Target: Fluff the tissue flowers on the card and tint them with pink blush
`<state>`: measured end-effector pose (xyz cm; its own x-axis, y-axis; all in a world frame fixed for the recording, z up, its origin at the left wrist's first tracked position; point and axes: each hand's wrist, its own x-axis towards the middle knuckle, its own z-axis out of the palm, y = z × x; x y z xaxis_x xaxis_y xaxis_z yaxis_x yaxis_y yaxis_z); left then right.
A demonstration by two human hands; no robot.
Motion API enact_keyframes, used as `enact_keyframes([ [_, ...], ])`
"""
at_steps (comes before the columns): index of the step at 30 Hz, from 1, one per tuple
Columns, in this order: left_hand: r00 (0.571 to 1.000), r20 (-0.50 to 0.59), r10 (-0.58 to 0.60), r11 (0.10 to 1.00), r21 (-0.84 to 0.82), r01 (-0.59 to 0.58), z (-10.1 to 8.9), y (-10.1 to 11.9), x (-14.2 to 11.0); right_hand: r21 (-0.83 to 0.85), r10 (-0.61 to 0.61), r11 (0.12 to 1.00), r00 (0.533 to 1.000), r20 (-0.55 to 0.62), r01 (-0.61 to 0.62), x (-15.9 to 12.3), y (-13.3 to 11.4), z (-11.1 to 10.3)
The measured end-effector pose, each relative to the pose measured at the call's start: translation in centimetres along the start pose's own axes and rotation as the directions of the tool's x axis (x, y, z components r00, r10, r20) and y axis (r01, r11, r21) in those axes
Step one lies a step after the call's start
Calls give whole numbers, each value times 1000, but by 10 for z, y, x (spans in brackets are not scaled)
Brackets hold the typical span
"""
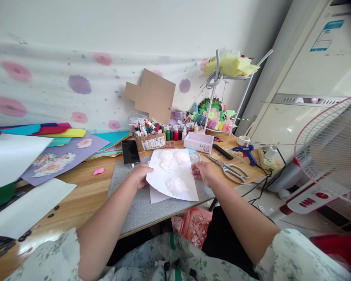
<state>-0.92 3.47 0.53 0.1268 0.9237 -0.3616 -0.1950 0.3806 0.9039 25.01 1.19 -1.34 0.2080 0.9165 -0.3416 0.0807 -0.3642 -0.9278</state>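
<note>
A white sheet of paper (pixel 160 180) bears three fluffy white-pink clumps, two near its top and one lower down. Its bottom edge curves, and another pale sheet (pixel 158 197) shows beneath it on the grey cutting mat (pixel 128 207). My left hand (pixel 142 175) is closed on the left edge of the upper sheet, thumb on top. At the opposite edge, the curled fingers of my right hand (pixel 201 171) meet the paper; a thin pale stick-like thing shows above them, too small to name. Large scissors (pixel 229 169) lie to the right of that hand.
Behind the mat stand a cardboard box of pens (pixel 150 141), paint bottles (pixel 176 134) and a white tray (pixel 198 142). A black phone (pixel 130 152) lies left of them. At right are a blue glue gun (pixel 245 153), a power strip (pixel 266 159) and a fan (pixel 333 148). Coloured sheets (pixel 70 150) cover the left.
</note>
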Motion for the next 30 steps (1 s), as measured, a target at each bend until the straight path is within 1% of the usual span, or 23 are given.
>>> enact_keyframes([
  [3,997,74,15,998,60,-20,-3,-2,-20,-33,-35,999,999,-16,35,-3,2,-3],
  [5,992,97,76,995,58,-82,-10,-4,-39,-65,-64,996,998,-19,62,-4,3,-4],
  [7,986,98,135,989,49,-141,-22,-6,-58,-107,-102,989,995,-18,100,-4,4,-4],
  [8,983,91,162,985,50,-167,-31,-6,-66,-133,-130,983,991,-20,127,-3,4,-5],
  [10,969,85,232,967,85,-240,-57,-5,-79,-205,-201,960,979,-27,191,0,3,-6],
  [11,950,105,295,944,120,-306,-74,-4,-84,-252,-239,941,971,-27,225,2,2,-8],
  [12,923,160,349,918,140,-371,-92,-2,-88,-306,-272,917,962,-17,254,5,1,-10],
  [14,877,231,421,862,200,-467,-130,3,-93,-424,-314,855,949,36,299,13,-1,-13],
  [15,842,243,482,808,248,-534,-147,5,-95,-483,-322,817,944,73,315,17,-2,-14],
  [17,784,253,567,681,392,-619,-176,8,-99,-594,-326,726,934,147,347,23,-6,-12],
  [18,771,247,587,639,442,-629,-186,8,-101,-643,-328,675,928,178,362,26,-7,-10],
  [19,763,231,604,620,467,-631,-194,8,-103,-686,-332,622,920,206,378,27,-9,-6],
  [20,759,220,612,611,477,-631,-198,8,-104,-723,-336,568,913,233,393,27,-10,-1],
  [22,759,211,616,621,464,-632,-200,7,-104,-775,-344,466,894,287,428,27,-11,9],
  [24,774,187,604,657,433,-617,-195,7,-102,-805,-350,378,875,334,458,27,-9,20],
  [25,793,145,592,693,410,-593,-190,8,-101,-817,-352,341,869,347,465,29,-8,23],
  [26,819,75,569,743,379,-551,-184,10,-99,-830,-355,310,866,352,464,32,-8,25],
  [28,877,-98,470,855,295,-425,-170,15,-95,-861,-362,262,871,331,436,43,-12,25],
  [29,896,-179,406,899,252,-358,-161,19,-93,-876,-366,244,876,314,416,51,-16,23],
  [30,904,-236,357,928,203,-313,-153,23,-91,-887,-373,230,878,299,400,60,-21,22],
])
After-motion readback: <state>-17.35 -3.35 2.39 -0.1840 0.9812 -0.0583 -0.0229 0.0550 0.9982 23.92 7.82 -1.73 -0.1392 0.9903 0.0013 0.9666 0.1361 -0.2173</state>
